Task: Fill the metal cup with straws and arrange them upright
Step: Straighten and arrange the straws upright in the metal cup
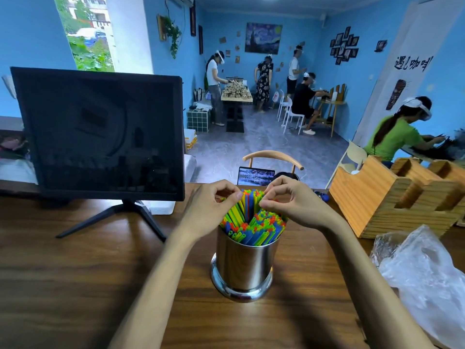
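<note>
Standing upright near the middle of the wooden tabletop (75,273), the metal cup (244,265) is packed with colourful straws (251,222). The left hand (211,205) and right hand (289,200) each pinch the taller straws at the far side with curled fingers. A dark monitor (100,134) stands far left, a wooden holder (377,197) right.

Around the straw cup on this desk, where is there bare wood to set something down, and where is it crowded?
Bare table lies between the monitor stand and the metal cup, and in front of the cup between the forearms. It is crowded on the right, with the plastic bag and wooden holder, and above the straws, where both hands work.
</note>
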Demonstrator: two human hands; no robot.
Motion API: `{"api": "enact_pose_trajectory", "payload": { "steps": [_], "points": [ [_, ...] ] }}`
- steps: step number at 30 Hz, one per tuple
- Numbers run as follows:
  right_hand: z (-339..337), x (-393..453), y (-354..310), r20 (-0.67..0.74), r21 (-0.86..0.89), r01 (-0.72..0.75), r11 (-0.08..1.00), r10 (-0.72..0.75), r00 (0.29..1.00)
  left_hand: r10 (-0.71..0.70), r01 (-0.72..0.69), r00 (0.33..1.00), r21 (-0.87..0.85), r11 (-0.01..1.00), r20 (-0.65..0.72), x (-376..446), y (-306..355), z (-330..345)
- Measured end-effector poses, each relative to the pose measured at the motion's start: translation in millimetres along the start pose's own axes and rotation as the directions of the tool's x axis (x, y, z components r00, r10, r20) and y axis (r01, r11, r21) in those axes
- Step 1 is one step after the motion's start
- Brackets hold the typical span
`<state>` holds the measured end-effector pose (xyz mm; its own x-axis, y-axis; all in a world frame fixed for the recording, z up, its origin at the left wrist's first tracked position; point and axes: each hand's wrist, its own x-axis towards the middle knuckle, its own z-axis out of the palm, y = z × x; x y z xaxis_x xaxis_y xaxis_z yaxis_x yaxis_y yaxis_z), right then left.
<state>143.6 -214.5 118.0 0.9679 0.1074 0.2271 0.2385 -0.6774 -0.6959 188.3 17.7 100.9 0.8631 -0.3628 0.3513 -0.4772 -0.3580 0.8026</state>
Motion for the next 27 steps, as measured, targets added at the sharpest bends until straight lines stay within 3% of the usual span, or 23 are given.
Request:
{"api": "enact_pose_trajectory", "payload": {
  "steps": [10, 14, 18, 20, 23, 27],
  "points": [
    [5.4, 8.4, -12.4, -0.020, -0.053, 0.018, 0.998, -0.019, 1.000, -0.002, 0.002, 1.000, -0.016, 1.000, -0.001, 3.1, 3.3, -0.4],
    [13.9, 16.3, -12.1, -0.255, -0.020, 0.124, 0.992, -0.125, 0.959, 0.050, -0.048, 0.996, 0.034, 0.998, -0.070, 4.7, 6.0, 3.8],
    [17.1, 18.5, -36.9, -0.439, -0.068, 0.249, 0.966, -0.253, 0.862, 0.098, -0.101, 0.995, 0.135, 0.986, 0.029, 5.7, 11.8, 6.2],
    [20.1, 17.4, -50.3, -0.460, -0.053, 0.296, 0.954, -0.287, 0.840, 0.157, -0.158, 0.988, 0.078, 0.984, 0.008, 5.3, 17.6, 7.0],
    [22.4, 14.1, -51.8, -0.426, 0.086, 0.309, 0.947, -0.245, 0.871, 0.156, -0.185, 0.976, -0.200, 0.962, -0.153, 3.7, 24.9, 3.0],
    [25.3, 5.3, -38.5, -0.107, 0.190, 0.208, 0.960, -0.190, 0.976, 0.075, -0.216, 0.959, -0.529, 0.821, -0.275, -2.5, 39.2, -9.4]
  ]
}}
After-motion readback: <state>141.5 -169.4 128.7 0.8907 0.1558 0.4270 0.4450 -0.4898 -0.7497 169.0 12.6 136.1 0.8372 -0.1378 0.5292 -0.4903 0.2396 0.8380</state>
